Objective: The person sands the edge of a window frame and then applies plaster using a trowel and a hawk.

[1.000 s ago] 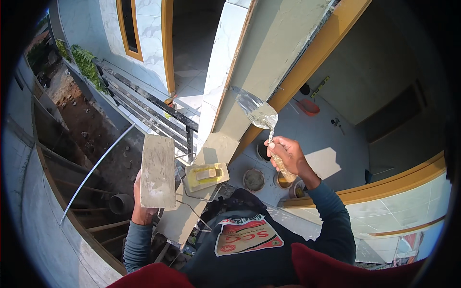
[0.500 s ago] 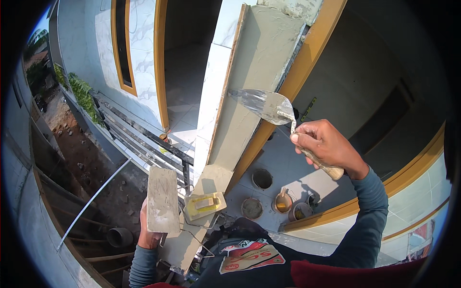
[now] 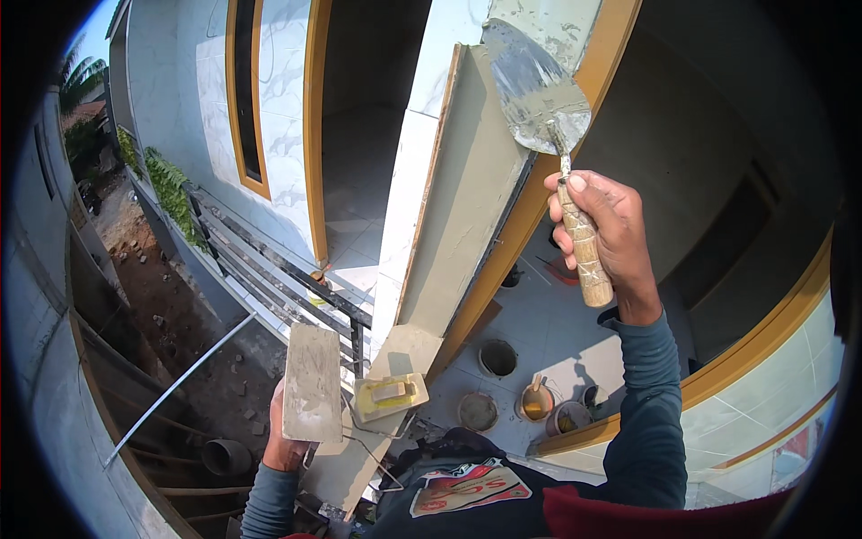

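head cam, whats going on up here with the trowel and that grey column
A person is plastering high up on a building. The right hand grips a wooden-handled trowel, its blade raised against the grey plastered column edge. The left hand holds a flat mortar board lower down. A yellow float rests on a ledge beside it, and buckets stand on the tiled floor far below.
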`<state>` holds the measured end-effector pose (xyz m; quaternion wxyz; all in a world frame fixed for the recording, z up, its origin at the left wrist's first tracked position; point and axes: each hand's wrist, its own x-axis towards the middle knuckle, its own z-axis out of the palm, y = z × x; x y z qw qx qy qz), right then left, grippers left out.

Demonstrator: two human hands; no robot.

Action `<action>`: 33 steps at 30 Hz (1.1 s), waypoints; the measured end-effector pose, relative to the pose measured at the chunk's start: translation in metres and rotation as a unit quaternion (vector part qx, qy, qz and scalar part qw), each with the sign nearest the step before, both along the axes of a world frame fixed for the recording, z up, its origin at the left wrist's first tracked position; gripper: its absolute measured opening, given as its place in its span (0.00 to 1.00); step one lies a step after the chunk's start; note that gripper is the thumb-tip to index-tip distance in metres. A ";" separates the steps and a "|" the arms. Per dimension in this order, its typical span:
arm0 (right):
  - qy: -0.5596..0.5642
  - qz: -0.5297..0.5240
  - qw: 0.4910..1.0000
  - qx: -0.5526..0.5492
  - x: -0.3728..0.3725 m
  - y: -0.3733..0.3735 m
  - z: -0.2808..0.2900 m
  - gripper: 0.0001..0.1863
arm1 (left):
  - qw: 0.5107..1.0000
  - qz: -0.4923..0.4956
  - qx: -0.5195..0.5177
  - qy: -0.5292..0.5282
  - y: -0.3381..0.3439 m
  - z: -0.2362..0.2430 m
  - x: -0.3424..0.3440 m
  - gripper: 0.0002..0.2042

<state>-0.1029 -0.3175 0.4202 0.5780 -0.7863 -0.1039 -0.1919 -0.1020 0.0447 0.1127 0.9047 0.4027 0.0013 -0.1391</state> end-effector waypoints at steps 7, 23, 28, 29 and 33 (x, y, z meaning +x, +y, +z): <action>0.036 0.027 0.998 0.040 0.019 0.002 -0.022 0.19 | 0.999 0.022 0.001 0.024 -0.006 0.013 -0.003 0.16; 0.074 0.041 0.993 0.082 0.012 0.006 -0.027 0.20 | 0.996 0.005 -0.059 0.064 -0.009 0.010 0.001 0.18; 0.110 0.025 0.991 0.074 0.007 0.005 -0.078 0.20 | 0.999 0.008 -0.001 0.037 -0.007 0.005 -0.001 0.18; 0.121 0.026 0.990 0.069 0.005 0.002 -0.089 0.20 | 0.999 0.018 0.024 0.027 -0.007 0.004 -0.002 0.18; 0.160 0.033 0.983 0.078 0.000 -0.002 -0.136 0.19 | 0.999 0.023 0.042 0.014 -0.006 0.007 -0.003 0.18</action>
